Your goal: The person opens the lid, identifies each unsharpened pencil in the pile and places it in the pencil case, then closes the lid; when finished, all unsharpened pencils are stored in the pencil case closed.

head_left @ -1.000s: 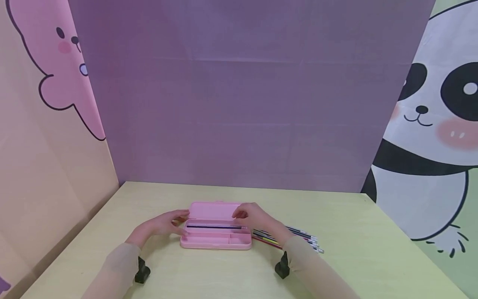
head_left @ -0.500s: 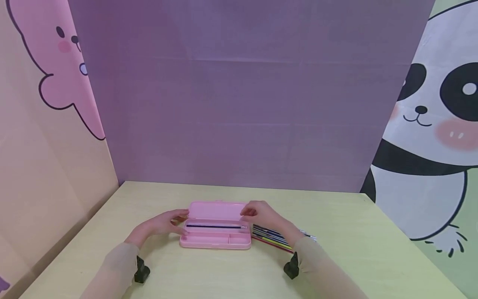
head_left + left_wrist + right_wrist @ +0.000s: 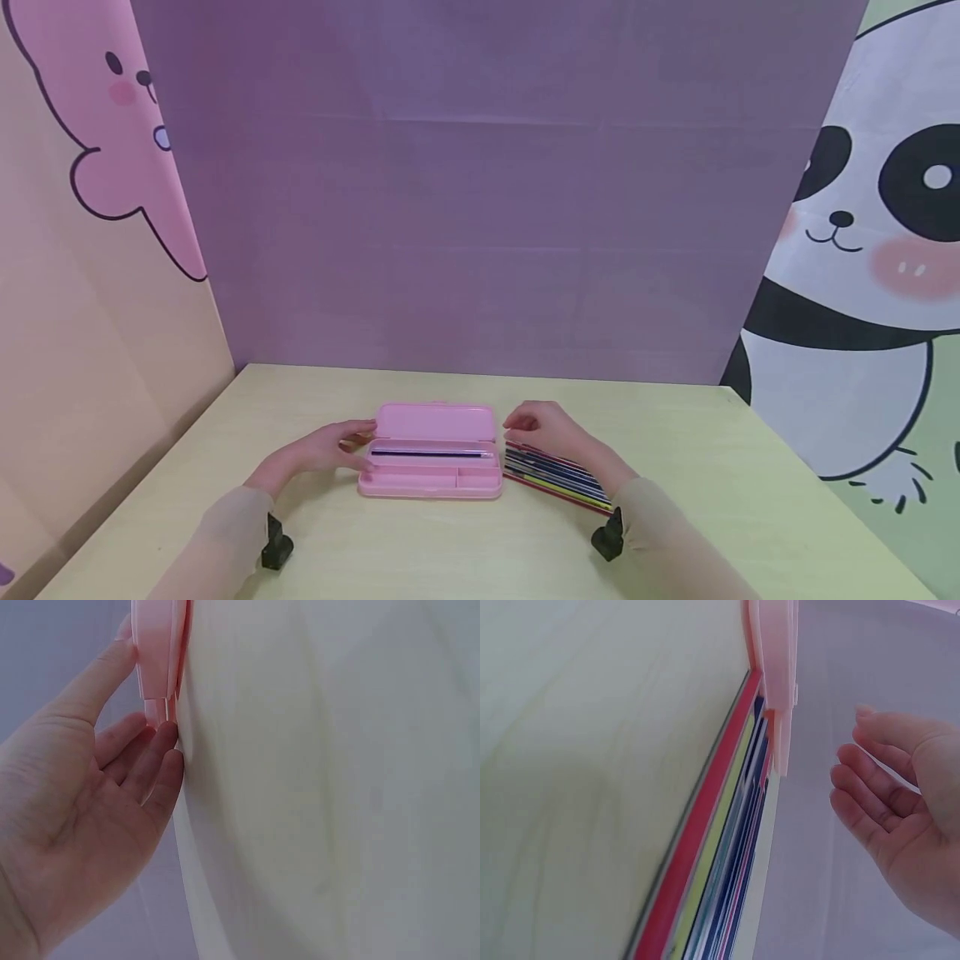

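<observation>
Found on the table [image 3: 420, 546]: pink pencil case [image 3: 430, 492], lid [image 3: 435, 422] laid back on the far side. Single dark pencil [image 3: 431, 454] noted inside the case, along the rear half, parallel to the case's long axis. Loose pencils [image 3: 558, 478] located directly right of the case, side by side in a flat row: red and yellow along the near edge, mostly dark blue beyond. Left ends of the row just beside the right end of the case; actual contact there: cannot tell. Long axis of the row running rightward from the case and slanting toward the near side, hence out of line with the pencil inside. Right hand [image 3: 553, 432] observed just right of the lid, raised clear of the table, and plainly the nearer hand to the row. Fingers loosely bent, narrow gap to the thumb, nothing visible between. Left hand [image 3: 322, 448] at the left end of the case, thumb and fingers spread wide across that end and touching, with the full length of the case between hand and row. Judged decisive: row below the right hand and toward the near side, axis angled to the case.
</observation>
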